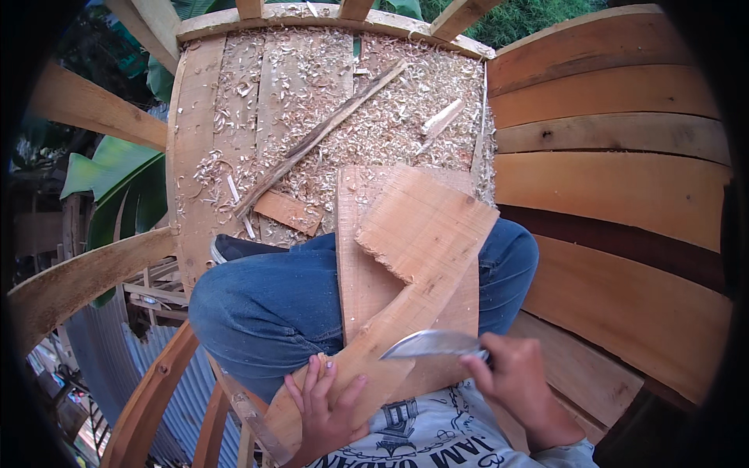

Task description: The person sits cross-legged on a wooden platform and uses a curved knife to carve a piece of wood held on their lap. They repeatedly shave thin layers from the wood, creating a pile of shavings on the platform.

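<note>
The right hand [515,374] grips a knife [433,343] cutting the wood piece [406,265], and a slip could cut the left hand [324,409] holding the near end.

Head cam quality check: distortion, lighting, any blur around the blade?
Head view: strong fisheye, the wall planks bow and the corners are vignetted black; soft, even daylight without hard shadows; mild glare on the blade in the right hand; left hand and notched board reasonably sharp.
</note>
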A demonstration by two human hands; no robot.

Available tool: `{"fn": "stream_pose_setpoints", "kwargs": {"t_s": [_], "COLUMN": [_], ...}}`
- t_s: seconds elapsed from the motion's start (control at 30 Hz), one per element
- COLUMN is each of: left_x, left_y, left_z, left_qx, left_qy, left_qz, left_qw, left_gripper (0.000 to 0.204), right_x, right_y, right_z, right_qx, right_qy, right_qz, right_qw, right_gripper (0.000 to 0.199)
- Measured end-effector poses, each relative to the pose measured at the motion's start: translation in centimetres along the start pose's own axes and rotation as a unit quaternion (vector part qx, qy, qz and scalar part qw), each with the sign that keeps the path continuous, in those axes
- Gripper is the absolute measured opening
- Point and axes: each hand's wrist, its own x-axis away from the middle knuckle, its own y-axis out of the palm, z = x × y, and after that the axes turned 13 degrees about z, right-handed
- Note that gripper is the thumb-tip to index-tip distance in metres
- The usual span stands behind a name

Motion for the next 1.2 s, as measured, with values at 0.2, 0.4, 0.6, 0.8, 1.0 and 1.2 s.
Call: {"fn": "stream_pose_setpoints", "kwargs": {"t_s": [0.2,0.4,0.6,0.8,1.0,1.2], "left_x": [0.2,0.1,0.5,0.4,0.4,0.0], "left_y": [-0.2,0.0,0.0,0.1,0.5,0.1], "left_z": [-0.6,-0.1,-0.6,-1.0,-1.0,-0.8], "left_qx": [-0.011,-0.027,0.034,0.048,0.044,0.067], "left_qy": [0.0,-0.004,-0.007,-0.015,-0.003,-0.008], "left_qz": [-0.041,-0.04,0.005,0.007,0.012,0.024], "left_qw": [0.999,0.999,0.999,0.999,0.999,0.997], "left_gripper": [0.082,0.085,0.082,0.069,0.064,0.06], "right_x": [0.4,-1.5,-2.1,0.4,-1.0,0.3], "right_y": [1.7,1.3,-1.5,1.5,1.5,0.7], "right_z": [-1.0,1.2,2.5,-0.2,3.0,1.0], "right_qx": [0.034,0.134,0.067,0.057,0.135,0.068], "right_qy": [0.011,-0.017,0.088,0.001,-0.034,0.005], "right_qz": [-0.103,-0.005,0.055,-0.093,0.016,-0.003], "right_qw": [0.994,0.991,0.992,0.994,0.99,0.998], "right_gripper": [0.046,0.045,0.041,0.046,0.048,0.044]}}
